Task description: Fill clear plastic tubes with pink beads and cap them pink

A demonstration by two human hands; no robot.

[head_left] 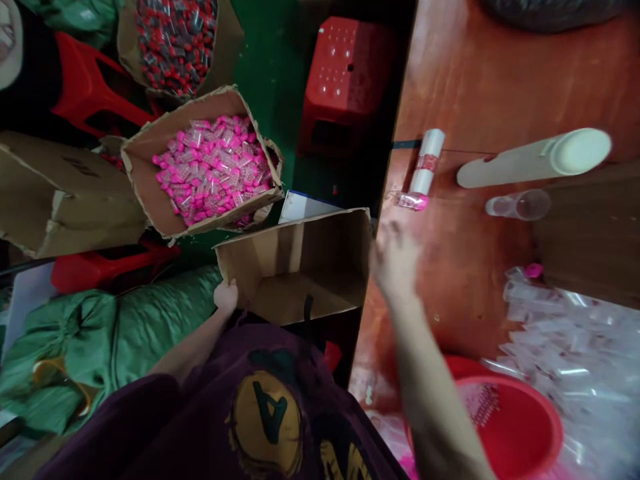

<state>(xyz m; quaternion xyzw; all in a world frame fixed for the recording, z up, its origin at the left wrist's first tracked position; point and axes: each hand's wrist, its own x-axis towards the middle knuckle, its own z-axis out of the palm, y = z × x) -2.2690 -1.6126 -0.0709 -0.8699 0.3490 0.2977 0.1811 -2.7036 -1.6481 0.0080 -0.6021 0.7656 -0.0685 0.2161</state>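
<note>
From the head camera, a brown cardboard carton (283, 260) with its mouth facing up sits in front of the wearer, just beside a reddish wooden table (460, 260) on its right. The left hand (226, 297) is closed around the carton's near left rim. The right hand (397, 263) is near the carton's right end, over the table; motion blur means I cannot tell whether its fingers are spread or pressed together, or touch the carton. The carton looks light, with dry, grippy walls that should be stiff along the folds yet bend mid-side; opposite ends of the rim seem the best hold. On the table, beyond the carton's right corner, lies a clear pink-capped bottle (411, 201), probably light, smooth and apt to roll, best pinched around its middle. The carton's underside and support are hidden, and shadow darkens its right interior. To its right and nearer the wearer, the right forearm (425, 360) covers part of a red basin (525, 427); beyond that, clear plastic pieces (580, 373) are too jumbled to identify.
</note>
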